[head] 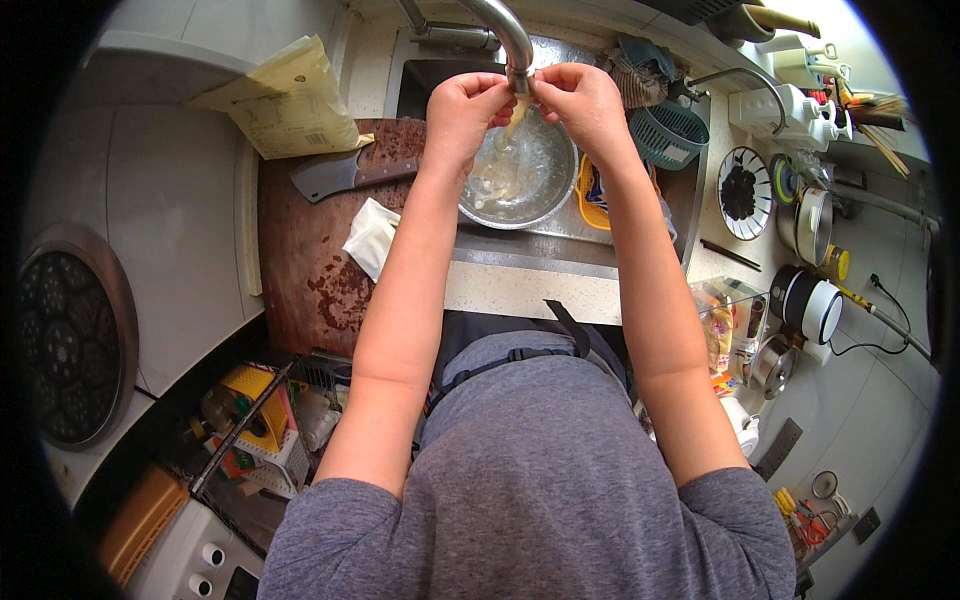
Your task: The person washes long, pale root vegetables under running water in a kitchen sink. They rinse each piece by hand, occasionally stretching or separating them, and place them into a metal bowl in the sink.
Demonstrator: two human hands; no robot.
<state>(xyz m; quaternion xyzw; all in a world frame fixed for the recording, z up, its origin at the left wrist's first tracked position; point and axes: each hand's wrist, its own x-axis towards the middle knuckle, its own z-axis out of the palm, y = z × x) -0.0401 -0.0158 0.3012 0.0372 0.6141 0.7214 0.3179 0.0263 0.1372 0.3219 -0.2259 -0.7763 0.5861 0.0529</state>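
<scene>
My left hand (466,112) and my right hand (583,106) meet just under the spout of the metal faucet (516,46). Pinched between the fingertips of both is a limp, pale yellowish strip (516,126), which looks like soft food; its exact kind is unclear. It hangs down over a round metal basin (491,223) in the sink. Rippling water fills the basin, and pale pieces (491,196) show blurred in it. The fingers hide the strip's upper end and the spout's mouth.
Left of the sink, a cleaver (330,176) and a white cloth or tissue (373,236) lie on a wooden cutting board (300,247), beside a pale yellow package (289,105). A yellow basket (592,206) and a green strainer basket (671,131) sit at the sink's right. A plate (726,180) holds dark pieces.
</scene>
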